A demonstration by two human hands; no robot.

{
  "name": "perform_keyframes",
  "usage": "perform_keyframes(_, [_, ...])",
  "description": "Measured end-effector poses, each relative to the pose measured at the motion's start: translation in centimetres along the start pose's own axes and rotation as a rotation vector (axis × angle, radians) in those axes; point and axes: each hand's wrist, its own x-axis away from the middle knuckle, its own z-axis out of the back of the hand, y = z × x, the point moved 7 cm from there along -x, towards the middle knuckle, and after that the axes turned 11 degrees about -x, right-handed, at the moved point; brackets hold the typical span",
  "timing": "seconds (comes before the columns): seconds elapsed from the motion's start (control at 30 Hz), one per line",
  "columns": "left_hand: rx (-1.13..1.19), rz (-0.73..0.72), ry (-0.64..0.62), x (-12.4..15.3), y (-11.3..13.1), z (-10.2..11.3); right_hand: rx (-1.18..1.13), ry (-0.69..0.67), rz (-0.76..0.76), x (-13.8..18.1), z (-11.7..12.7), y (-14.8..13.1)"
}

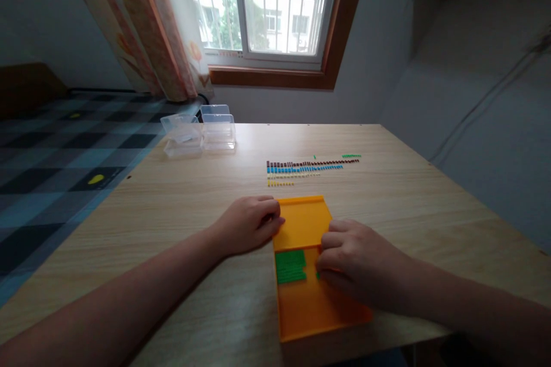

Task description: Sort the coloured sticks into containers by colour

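Note:
An orange plastic box (325, 318) lies opened out near the table's front edge, its flat upper panel (301, 222) away from me. In its lower part sits a packed block of thin green strips (290, 266) against the left wall. My left hand (253, 221) has curled fingers closed on the left edge of the upper panel. Over the right side of the box, my right hand (350, 255) has its fingers pinched together. A bit of a small green piece (318, 276) shows at its fingertips; the rest is hidden.
Beyond the box, tiny pieces lie in rows: brown (297, 164), blue (297, 170), pale (293, 176), yellow (275, 184) and green (352, 156). Clear plastic containers (218, 135) stand at the table's far left. A bed with a checked cover (107, 143) adjoins the left side.

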Motion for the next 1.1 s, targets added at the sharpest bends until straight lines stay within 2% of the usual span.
perform_keyframes(0.13, [0.002, -0.008, 0.009, 0.0, 0.0, 0.0, -0.004, 0.022, -0.010, -0.1, 0.1, 0.5])
perform_keyframes(0.27, [0.007, -0.017, 0.010, 0.0, 0.0, -0.1, -0.013, 0.054, 0.048, 0.1, 0.6, 0.2])
perform_keyframes(0.43, [0.008, -0.018, 0.013, -0.1, 0.0, 0.0, 0.007, -0.008, 0.159, 0.4, 0.5, -0.3])
perform_keyframes(1.1, [0.010, -0.043, 0.012, -0.1, 0.4, 0.1, 0.021, 0.078, 0.204, 0.0, -0.1, -0.5])
